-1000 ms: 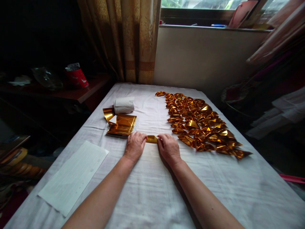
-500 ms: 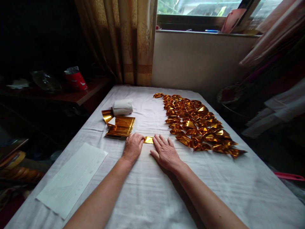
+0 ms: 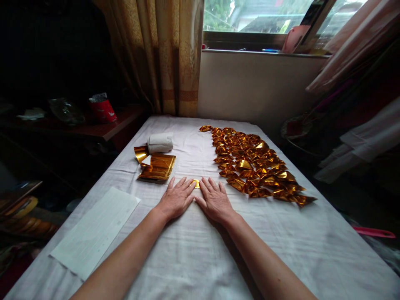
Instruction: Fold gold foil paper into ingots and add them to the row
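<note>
A small piece of gold foil paper (image 3: pixel 196 184) lies flat on the white cloth, its two ends covered by my fingers. My left hand (image 3: pixel 177 196) rests over its left end, palm down with fingers stretched out. Over the right end, my right hand (image 3: pixel 215 199) is flat too, its fingers slightly spread. A stack of gold foil sheets (image 3: pixel 159 166) sits beyond my left hand. To the right of my right hand lie several rows of folded gold foil pieces (image 3: pixel 246 164) with pointed ends.
A white roll (image 3: pixel 160 142) stands behind the foil stack. A pale printed sheet (image 3: pixel 95 231) lies at the left on the cloth-covered table (image 3: pixel 175 266). On a dark side table (image 3: pixel 118 125) is a red container (image 3: pixel 103 109). Clothes (image 3: pixel 368 137) hang at the right.
My left hand has opened from curled fingers at the foil's left end to lying flat over it. Less of the foil shows between my hands. The camera view has tilted up slightly.
</note>
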Available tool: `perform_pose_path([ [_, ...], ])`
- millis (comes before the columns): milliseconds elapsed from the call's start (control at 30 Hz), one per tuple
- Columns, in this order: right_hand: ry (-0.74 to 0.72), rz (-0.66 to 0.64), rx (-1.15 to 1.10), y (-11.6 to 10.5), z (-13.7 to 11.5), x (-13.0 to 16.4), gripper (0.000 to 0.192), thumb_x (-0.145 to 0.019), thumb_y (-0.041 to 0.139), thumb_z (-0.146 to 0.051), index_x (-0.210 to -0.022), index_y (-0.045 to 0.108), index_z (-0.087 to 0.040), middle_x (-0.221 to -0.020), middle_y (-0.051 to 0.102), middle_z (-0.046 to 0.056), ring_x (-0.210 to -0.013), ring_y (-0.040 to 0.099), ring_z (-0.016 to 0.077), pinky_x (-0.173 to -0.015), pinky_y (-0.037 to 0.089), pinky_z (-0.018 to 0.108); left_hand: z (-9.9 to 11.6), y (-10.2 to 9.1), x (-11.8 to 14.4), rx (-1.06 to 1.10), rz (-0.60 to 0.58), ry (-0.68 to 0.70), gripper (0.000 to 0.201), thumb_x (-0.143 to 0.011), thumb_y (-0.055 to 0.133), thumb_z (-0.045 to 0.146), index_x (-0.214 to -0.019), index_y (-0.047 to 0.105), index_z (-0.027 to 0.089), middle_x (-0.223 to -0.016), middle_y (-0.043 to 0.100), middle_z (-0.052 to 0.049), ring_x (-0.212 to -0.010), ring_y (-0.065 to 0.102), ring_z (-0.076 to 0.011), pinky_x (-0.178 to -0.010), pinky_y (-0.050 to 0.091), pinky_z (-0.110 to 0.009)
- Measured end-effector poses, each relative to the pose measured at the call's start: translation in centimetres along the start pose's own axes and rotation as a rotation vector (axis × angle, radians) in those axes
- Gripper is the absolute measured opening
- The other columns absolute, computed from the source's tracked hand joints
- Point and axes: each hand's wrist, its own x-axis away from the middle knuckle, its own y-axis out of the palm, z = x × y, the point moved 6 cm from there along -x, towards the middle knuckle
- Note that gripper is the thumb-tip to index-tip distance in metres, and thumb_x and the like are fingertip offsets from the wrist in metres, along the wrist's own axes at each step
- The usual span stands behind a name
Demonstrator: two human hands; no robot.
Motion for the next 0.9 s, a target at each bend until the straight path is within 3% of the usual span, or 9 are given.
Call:
perform_pose_path([
  [233,0.023,-0.007,-0.01,0.1,0.0,0.0,0.064,-0.097,0.036,-0.054,-0.152,0.032,-0.02,-0.16,0.024,0.007,-0.148,0.018,0.0276,-0.118,0.011,0.054,-0.7,0.1,1.3,-0.031,0.027,-0.077,0.049,-0.101,0.031,0.041,-0.147,0.039,0.025,-0.151,0.046,-0.005,-0.142,0.035,-0.025,-0.119,0.013,-0.055],
  [467,0.035,0.026,-0.017,-0.1,-0.3,-0.1,0.061,-0.097,0.037,-0.051,-0.15,0.036,-0.02,-0.158,0.029,0.008,-0.147,0.021,0.028,-0.117,0.013,0.053,0.4,-1.9,0.3,-0.108,0.101,-0.091,0.035,-0.097,0.045,0.029,-0.129,0.057,0.025,-0.135,0.062,-0.007,-0.126,0.053,-0.0255,-0.115,0.026,-0.052],
  [567,0.038,0.079,-0.003,-0.7,-0.6,-0.2,0.057,-0.097,0.039,-0.049,-0.146,0.042,-0.02,-0.156,0.036,0.009,-0.144,0.028,0.0291,-0.115,0.018,0.052,0.7,-2.6,-1.1,-0.129,0.053,-0.074,0.022,-0.094,0.049,0.021,-0.109,0.065,0.017,-0.112,0.071,-0.011,-0.106,0.064,-0.0254,-0.096,0.046,-0.043],
  [667,0.027,0.131,0.009,-1.4,-0.8,-0.4,0.047,-0.096,0.044,-0.044,-0.136,0.053,-0.021,-0.149,0.046,0.009,-0.138,0.037,0.0289,-0.11,0.028,0.047,0.7,-3.0,-2.0,-0.142,0.033,-0.046,0.019,-0.093,0.047,0.014,-0.092,0.066,0.014,-0.091,0.073,-0.012,-0.087,0.068,-0.0229,-0.08,0.051,-0.035],
  [900,0.013,0.208,-0.003,-2.4,-0.4,-1.3,0.031,-0.095,0.046,-0.033,-0.119,0.065,-0.026,-0.128,0.062,0.008,-0.112,0.055,0.0235,-0.094,0.041,0.035,0.2,-3.2,-2.3,-0.154,0.011,-0.028,0.02,-0.094,0.045,0.014,-0.094,0.065,0.016,-0.09,0.072,-0.011,-0.083,0.069,-0.0222,-0.077,0.05,-0.032],
])
